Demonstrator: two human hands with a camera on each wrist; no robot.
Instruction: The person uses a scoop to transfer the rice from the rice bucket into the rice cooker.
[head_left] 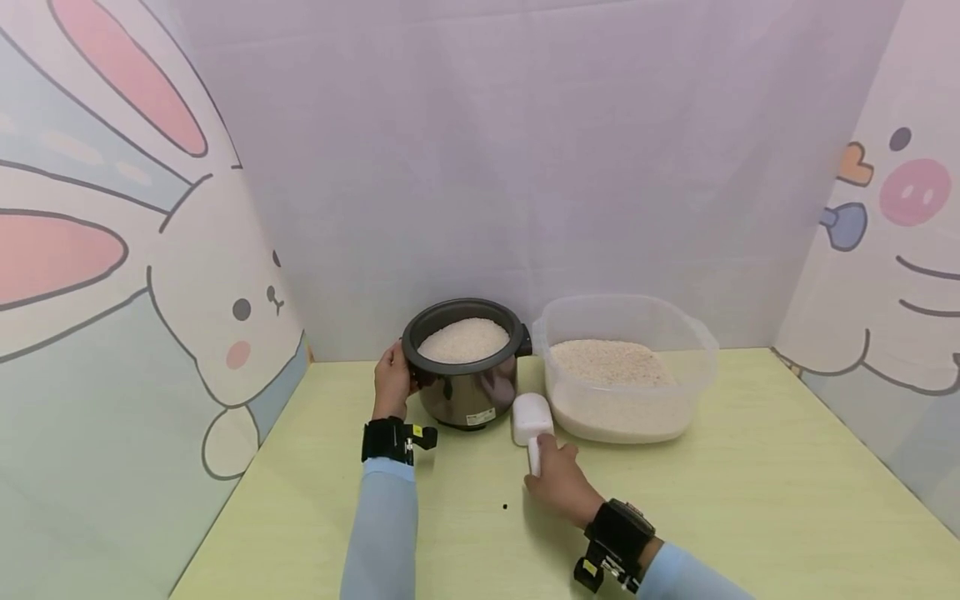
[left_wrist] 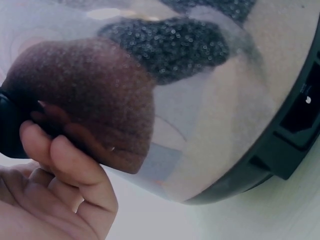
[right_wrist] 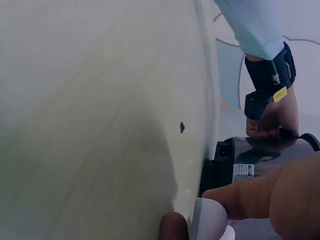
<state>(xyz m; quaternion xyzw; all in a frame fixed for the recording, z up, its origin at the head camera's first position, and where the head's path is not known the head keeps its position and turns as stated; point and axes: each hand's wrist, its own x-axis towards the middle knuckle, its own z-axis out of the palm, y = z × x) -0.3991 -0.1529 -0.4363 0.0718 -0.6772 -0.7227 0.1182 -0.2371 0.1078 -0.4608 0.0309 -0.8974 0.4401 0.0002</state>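
Note:
A dark, shiny rice cooker [head_left: 467, 400], lidless and heaped with white rice [head_left: 465, 341], stands near the back of the table. My left hand [head_left: 392, 383] grips the black handle on its left side; in the left wrist view the curled fingers [left_wrist: 75, 155] meet this handle [left_wrist: 10, 127] beside the glossy wall. Just right of the cooker's base is a white scoop [head_left: 532, 417], low over the table, its cup towards the back. My right hand [head_left: 562, 483] holds its handle, and the right wrist view shows the handle's rounded white end [right_wrist: 212, 220] between finger and thumb.
A translucent plastic tub [head_left: 630, 408], partly filled with rice, stands right of the cooker. A small dark speck [head_left: 505, 506] lies on the pale yellow table [head_left: 750, 500]. Behind hangs a plain cloth [head_left: 525, 167], with cartoon-printed panels [head_left: 225, 317] at both sides.

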